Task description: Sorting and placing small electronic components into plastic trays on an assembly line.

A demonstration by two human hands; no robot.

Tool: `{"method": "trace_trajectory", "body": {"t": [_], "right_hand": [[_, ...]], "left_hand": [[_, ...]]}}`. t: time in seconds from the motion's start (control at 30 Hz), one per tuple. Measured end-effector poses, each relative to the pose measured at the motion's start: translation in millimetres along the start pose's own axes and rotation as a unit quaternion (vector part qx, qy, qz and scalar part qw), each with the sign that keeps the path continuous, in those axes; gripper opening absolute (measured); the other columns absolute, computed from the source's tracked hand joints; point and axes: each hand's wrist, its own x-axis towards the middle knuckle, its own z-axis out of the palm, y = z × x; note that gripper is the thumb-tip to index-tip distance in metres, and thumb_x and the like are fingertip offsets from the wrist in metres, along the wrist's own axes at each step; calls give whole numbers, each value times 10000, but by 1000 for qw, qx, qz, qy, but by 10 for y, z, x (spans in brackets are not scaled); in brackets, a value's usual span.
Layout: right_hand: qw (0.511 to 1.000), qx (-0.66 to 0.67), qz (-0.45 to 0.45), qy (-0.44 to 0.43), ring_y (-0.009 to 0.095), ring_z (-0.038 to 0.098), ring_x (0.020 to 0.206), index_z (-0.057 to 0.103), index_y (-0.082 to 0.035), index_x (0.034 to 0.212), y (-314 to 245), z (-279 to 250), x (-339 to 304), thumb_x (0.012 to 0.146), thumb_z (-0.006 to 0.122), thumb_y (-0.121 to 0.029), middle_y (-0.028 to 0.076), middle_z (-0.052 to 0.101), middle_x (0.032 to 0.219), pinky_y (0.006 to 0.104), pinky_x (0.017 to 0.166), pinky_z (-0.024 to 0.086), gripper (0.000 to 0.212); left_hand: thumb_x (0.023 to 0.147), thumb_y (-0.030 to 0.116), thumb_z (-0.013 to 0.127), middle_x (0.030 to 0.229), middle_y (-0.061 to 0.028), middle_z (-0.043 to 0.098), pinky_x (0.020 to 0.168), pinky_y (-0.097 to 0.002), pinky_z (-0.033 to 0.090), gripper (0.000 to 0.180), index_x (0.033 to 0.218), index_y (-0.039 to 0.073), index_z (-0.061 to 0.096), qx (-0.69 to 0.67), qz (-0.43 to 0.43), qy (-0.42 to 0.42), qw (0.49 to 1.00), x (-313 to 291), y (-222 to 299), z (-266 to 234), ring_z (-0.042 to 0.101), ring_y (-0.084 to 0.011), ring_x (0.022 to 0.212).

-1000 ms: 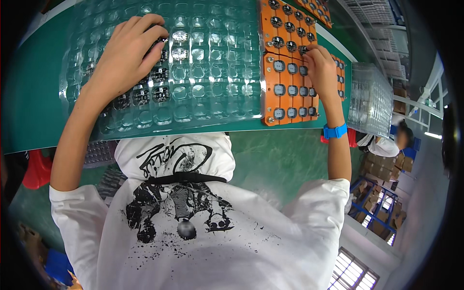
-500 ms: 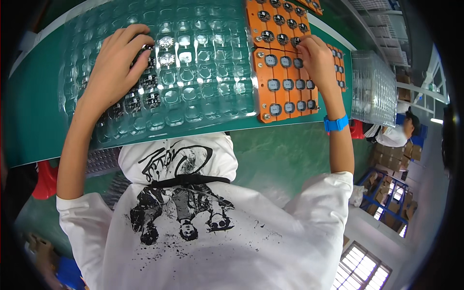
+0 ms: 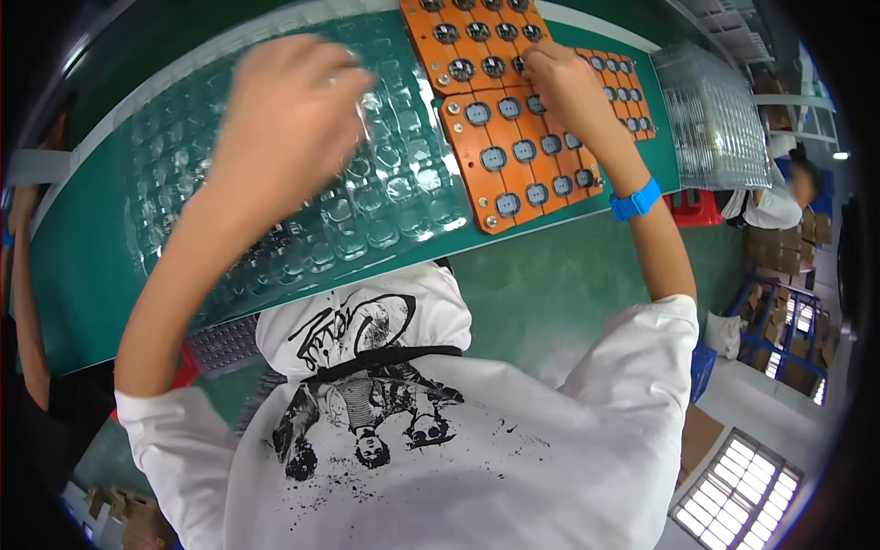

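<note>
In the head view, the left hand is hanging over the clear blister tray, its fingers pointing toward the right (it is showing as a blur, so whether it is pinching anything I cannot tell). The right hand is bending its fingers together at the right edge of the upper orange block, its fingertips meeting a dark round part there; whether they are gripping or just touching it, I cannot tell. That block is lying on the green table just right of the tray, carrying rows of dark round parts. The lower orange block is sitting against it on the side nearer the person, holding grey parts in its sockets. A further orange block is lying to the right of the right forearm. A blue wristband is circling the right wrist. Beyond, a stack of clear trays is standing at the table's right end, and another person's arm is showing at the left edge.
</note>
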Motion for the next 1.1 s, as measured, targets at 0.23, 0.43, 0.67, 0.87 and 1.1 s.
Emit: {"method": "trace_trajectory", "body": {"t": [0.23, 0.43, 0.67, 0.87, 1.1], "right_hand": [[983, 37, 155, 94, 311, 653, 786, 626, 41, 839, -248, 135, -99, 738, 640, 74, 131, 664, 935, 360, 675, 544, 107], [982, 53, 164, 72, 331, 634, 791, 623, 39, 873, -203, 113, -99, 715, 614, 101, 137, 646, 931, 378, 683, 530, 170], [989, 49, 138, -3, 349, 616, 796, 584, 26, 841, -133, -36, -23, 682, 610, 106, 131, 614, 874, 395, 689, 518, 180], [994, 43, 103, 15, 343, 619, 756, 579, 18, 823, -43, 8, 2, 656, 629, 108, 140, 603, 842, 394, 652, 522, 196], [989, 69, 129, 18, 326, 639, 803, 603, 18, 857, 6, 23, -1, 685, 648, 77, 144, 624, 865, 373, 682, 540, 187]], "left_hand": [[813, 157, 614, 1078, -75, 573, 916, -414, 410, 237, 1035, 96, 671, -60, 92, -64, 992, 938, 293, 962, 492, -265, 1089], [842, 213, 567, 1037, -80, 558, 884, -400, 417, 299, 1104, 146, 692, -5, 100, -102, 990, 1156, 257, 1212, 479, -257, 1061], [844, 206, 565, 1037, -89, 564, 883, -397, 417, 282, 1080, 147, 707, 16, 124, -113, 986, 1205, 250, 1241, 469, -263, 1064], [842, 193, 565, 1045, -88, 572, 894, -393, 408, 245, 1028, 132, 714, -5, 121, -98, 988, 1190, 237, 1235, 475, -257, 1053], [840, 183, 560, 1054, -93, 575, 899, -395, 410, 257, 1040, 128, 712, -13, 129, -74, 989, 1166, 243, 1287, 487, -261, 1061]]}}
